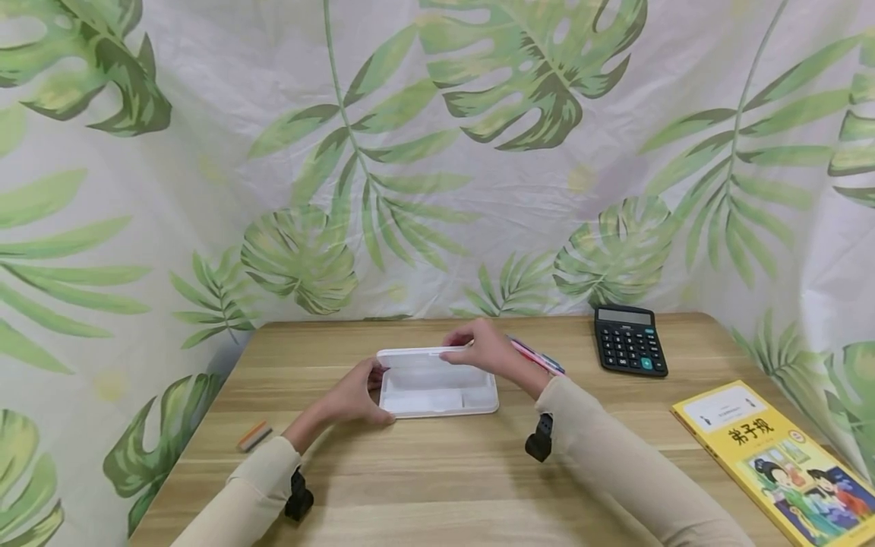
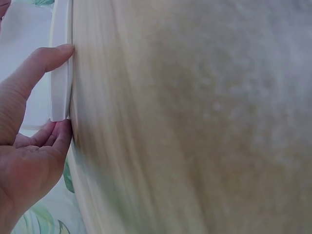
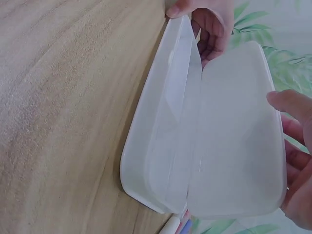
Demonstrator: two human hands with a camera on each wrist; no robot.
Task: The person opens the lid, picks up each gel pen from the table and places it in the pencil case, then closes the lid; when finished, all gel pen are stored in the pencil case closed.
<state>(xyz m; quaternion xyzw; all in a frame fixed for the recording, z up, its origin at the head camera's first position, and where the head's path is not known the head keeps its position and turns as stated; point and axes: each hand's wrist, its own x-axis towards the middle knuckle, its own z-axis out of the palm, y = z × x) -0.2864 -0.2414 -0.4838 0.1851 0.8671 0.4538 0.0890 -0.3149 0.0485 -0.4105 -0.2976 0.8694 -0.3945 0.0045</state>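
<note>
A white translucent plastic box (image 1: 437,391) lies on the wooden table (image 1: 437,486), its hinged lid (image 1: 420,353) raised at the back. My left hand (image 1: 355,396) grips the box's left end (image 2: 61,92), thumb on top and fingers beneath. My right hand (image 1: 481,349) holds the lid's front edge up. In the right wrist view the lid (image 3: 239,141) stands partly open above the box's tray (image 3: 156,146), with my right fingers (image 3: 292,161) behind it and my left hand (image 3: 204,24) at the far end. The inside looks empty.
Coloured pens (image 1: 540,357) lie just behind my right hand. A black calculator (image 1: 629,339) sits at the back right, a yellow book (image 1: 779,456) at the front right, and a small eraser (image 1: 254,435) near the left edge. A leaf-print cloth (image 1: 437,152) surrounds the table.
</note>
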